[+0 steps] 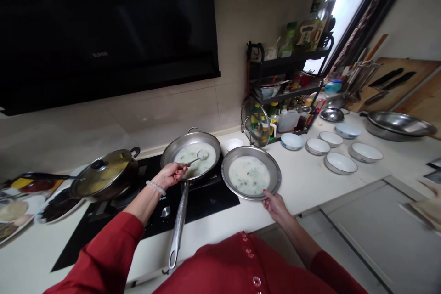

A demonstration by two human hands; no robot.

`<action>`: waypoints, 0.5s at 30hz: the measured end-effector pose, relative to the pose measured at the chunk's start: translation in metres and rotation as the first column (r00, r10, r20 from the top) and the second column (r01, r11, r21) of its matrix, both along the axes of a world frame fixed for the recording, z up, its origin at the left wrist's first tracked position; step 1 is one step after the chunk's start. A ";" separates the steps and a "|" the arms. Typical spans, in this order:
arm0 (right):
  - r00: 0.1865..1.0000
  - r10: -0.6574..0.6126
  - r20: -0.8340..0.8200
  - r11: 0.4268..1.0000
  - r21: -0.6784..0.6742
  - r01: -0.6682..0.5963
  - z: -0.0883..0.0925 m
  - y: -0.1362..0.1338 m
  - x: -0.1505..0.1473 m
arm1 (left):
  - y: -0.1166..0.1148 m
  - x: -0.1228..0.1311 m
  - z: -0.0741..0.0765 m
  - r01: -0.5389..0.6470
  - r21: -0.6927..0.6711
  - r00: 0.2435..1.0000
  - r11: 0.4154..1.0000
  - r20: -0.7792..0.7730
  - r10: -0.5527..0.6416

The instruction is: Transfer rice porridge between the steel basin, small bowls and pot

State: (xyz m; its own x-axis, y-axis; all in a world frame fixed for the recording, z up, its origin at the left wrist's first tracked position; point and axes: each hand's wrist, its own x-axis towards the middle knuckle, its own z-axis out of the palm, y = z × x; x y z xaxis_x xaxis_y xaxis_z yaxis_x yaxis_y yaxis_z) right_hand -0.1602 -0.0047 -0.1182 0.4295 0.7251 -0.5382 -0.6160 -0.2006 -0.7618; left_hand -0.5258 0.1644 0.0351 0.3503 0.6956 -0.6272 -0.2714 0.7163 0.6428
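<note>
My left hand [171,174] is closed round the handle of a metal spoon [203,154], its bowl over the white soup with green flecks in a steel pan [214,141]. That pan sits on the black stove, its long handle [179,227] pointing toward me. With its fingers at the near right rim, my right hand [274,205] grips a steel basin [275,172], which holds similar white soup with green bits. The basin is beside the pan, over the stove's right edge and the counter; whether it rests there or is lifted, I cannot tell.
At left are a lidded pan [103,179] and a plate of dark food [60,204]. Several small bowls [340,163] stand on the right counter. A glass lid [255,121] leans against a black seasoning rack [289,60]. The range hood [110,32] hangs above the stove.
</note>
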 end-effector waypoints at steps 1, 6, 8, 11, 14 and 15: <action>1.000 -0.001 0.000 1.000 0.001 0.001 0.000 0.000 0.000 | -0.001 0.000 0.002 -0.010 -0.011 1.000 1.000 -0.011 0.010; 1.000 0.000 -0.005 1.000 0.001 0.000 0.001 0.000 0.000 | -0.007 -0.001 0.013 -0.052 -0.047 0.998 0.998 -0.048 0.050; 1.000 0.000 -0.006 1.000 -0.003 0.000 0.002 -0.001 0.000 | -0.009 -0.002 0.017 -0.064 -0.054 0.997 0.996 -0.054 0.061; 1.000 0.000 -0.007 1.000 -0.008 0.000 0.004 -0.001 0.000 | -0.012 -0.002 0.020 -0.069 -0.061 0.997 0.996 -0.045 0.066; 1.000 0.000 -0.007 1.000 -0.012 0.000 0.005 -0.001 -0.001 | -0.013 -0.004 0.021 -0.060 -0.069 0.998 0.996 -0.010 0.059; 1.000 0.001 -0.008 1.000 -0.012 -0.001 0.005 -0.001 -0.001 | -0.013 -0.004 0.021 -0.052 -0.068 0.998 0.996 0.016 0.053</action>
State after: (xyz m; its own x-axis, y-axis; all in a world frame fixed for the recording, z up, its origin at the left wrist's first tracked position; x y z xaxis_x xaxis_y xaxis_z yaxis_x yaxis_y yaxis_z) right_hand -0.1609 -0.0053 -0.1133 0.4245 0.7191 -0.5502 -0.6216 -0.2103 -0.7546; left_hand -0.5303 0.1515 0.0560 0.3265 0.6698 -0.6669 -0.3208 0.7422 0.5884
